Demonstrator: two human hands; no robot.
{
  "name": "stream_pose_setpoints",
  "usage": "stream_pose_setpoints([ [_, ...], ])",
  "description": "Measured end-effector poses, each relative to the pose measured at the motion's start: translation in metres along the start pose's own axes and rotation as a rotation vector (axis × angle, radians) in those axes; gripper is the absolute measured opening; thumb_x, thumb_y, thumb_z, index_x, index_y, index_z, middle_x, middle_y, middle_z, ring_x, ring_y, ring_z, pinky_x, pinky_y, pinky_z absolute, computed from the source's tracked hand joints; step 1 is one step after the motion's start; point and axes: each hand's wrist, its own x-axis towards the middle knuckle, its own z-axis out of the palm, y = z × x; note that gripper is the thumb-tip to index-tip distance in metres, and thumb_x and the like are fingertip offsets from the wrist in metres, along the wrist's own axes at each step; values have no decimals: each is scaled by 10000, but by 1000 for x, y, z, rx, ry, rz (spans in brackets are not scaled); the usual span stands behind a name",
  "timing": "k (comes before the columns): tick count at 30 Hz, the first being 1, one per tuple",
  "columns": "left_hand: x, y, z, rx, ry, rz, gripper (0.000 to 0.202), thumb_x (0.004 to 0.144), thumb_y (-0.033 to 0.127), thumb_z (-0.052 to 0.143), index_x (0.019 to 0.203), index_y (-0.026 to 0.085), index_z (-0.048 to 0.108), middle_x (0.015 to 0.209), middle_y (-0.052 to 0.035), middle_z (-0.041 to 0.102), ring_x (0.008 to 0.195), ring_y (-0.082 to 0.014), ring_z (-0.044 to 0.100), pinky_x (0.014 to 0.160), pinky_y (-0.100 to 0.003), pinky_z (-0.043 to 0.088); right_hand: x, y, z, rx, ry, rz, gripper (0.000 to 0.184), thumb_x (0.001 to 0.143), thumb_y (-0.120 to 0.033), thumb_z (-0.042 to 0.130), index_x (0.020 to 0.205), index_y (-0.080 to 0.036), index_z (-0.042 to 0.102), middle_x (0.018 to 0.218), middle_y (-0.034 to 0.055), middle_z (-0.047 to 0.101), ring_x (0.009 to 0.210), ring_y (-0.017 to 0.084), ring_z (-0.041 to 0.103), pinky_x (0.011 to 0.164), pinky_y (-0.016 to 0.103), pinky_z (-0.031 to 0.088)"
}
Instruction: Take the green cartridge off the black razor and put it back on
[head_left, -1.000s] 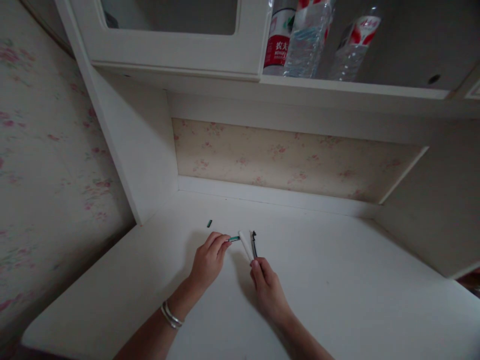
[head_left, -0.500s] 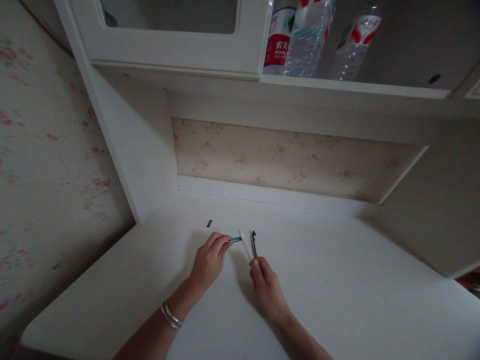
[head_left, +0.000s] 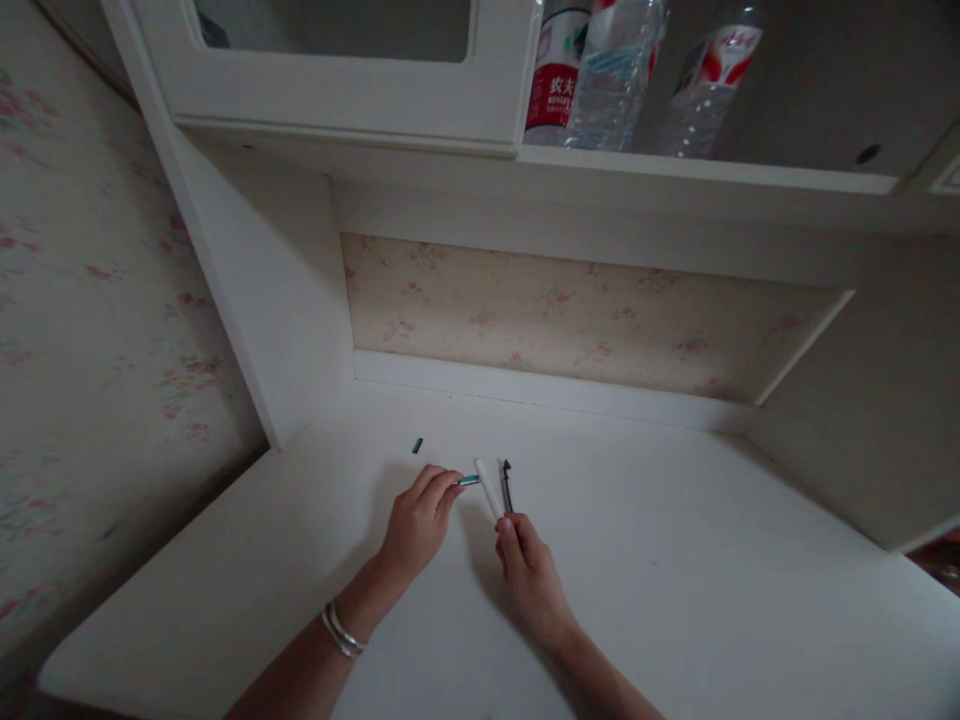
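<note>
pinching a slim green-and-dark piece between thumb and fingers, a person's left hand is holding it out over a white desk, the fingertips pressing on the end nearest the palm. just beside that pinch, the right hand is wrapping its thumb and fingers around the lower ends of two items: a white rod, slanting up and away from the grip toward the left, and a thin dark stick with a knobbed tip, rising to the right of the rod. the pair are spreading apart beyond the right grip in a narrow v. the free end of the green-and-dark piece is pointing at the rod's upper part; whether they are touching is not showing clearly. beyond the left fingertips and a little to their left, a small dark-green strip is lying on the desk. behind the left grip, silvery bangles are circling the wrist. well beyond and above both hands, plastic bottles are standing on a cabinet shelf, while flowered wallpaper is covering the panel below them.
</note>
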Motion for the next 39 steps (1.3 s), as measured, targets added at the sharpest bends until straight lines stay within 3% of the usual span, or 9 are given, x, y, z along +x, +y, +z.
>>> stream_pose_setpoints([
  [5, 1, 1, 0, 4, 21, -13, 131, 934, 234, 446, 976, 193, 563, 894, -40, 572, 840, -145, 581, 749, -254, 483, -4, -6, 5, 24, -114, 12, 354, 955, -495, 339, 815, -194, 465, 576, -55, 358, 496, 111, 315, 449, 218, 239],
  [10, 3, 1, -3, 16, 65, -30, 149, 931, 249, 447, 990, 201, 575, 906, -48, 581, 834, -155, 587, 739, -259, 489, -3, -7, 3, 29, -55, 15, 368, 947, -508, 348, 802, -190, 463, 579, -51, 355, 505, 114, 315, 444, 221, 236],
  [16, 4, 1, -4, 7, 71, -43, 187, 943, 226, 400, 1022, 201, 567, 924, -54, 575, 856, -159, 583, 758, -279, 492, -6, -8, 3, 52, -171, 11, 360, 950, -500, 353, 841, -184, 485, 558, -58, 349, 488, 110, 311, 440, 221, 227],
  [22, 4, 1, -3, 22, 96, -37, 155, 933, 248, 443, 992, 202, 579, 903, -46, 578, 840, -158, 586, 759, -279, 489, -3, -6, 0, 80, -85, 30, 380, 940, -522, 358, 804, -186, 473, 570, -56, 324, 493, 108, 293, 432, 219, 214],
  [27, 3, 1, -3, 24, 97, -39, 160, 934, 238, 438, 1011, 206, 575, 924, -47, 576, 860, -158, 585, 766, -273, 490, -5, -9, 2, 94, -185, 21, 378, 945, -518, 352, 815, -186, 476, 555, -60, 329, 485, 106, 280, 432, 220, 201],
  [33, 4, 0, -3, 17, 110, -38, 138, 929, 237, 458, 988, 197, 577, 904, -39, 572, 841, -146, 583, 758, -264, 489, -2, -5, 1, 63, -101, 25, 400, 939, -541, 337, 791, -192, 465, 556, -61, 317, 491, 115, 291, 440, 221, 212],
  [39, 4, 1, -2, 27, 97, -33, 162, 939, 241, 425, 1004, 203, 569, 919, -52, 574, 863, -160, 586, 769, -282, 492, -4, -6, 2, 31, -157, 7, 384, 945, -526, 340, 814, -193, 480, 561, -56, 352, 492, 118, 307, 453, 223, 227],
])
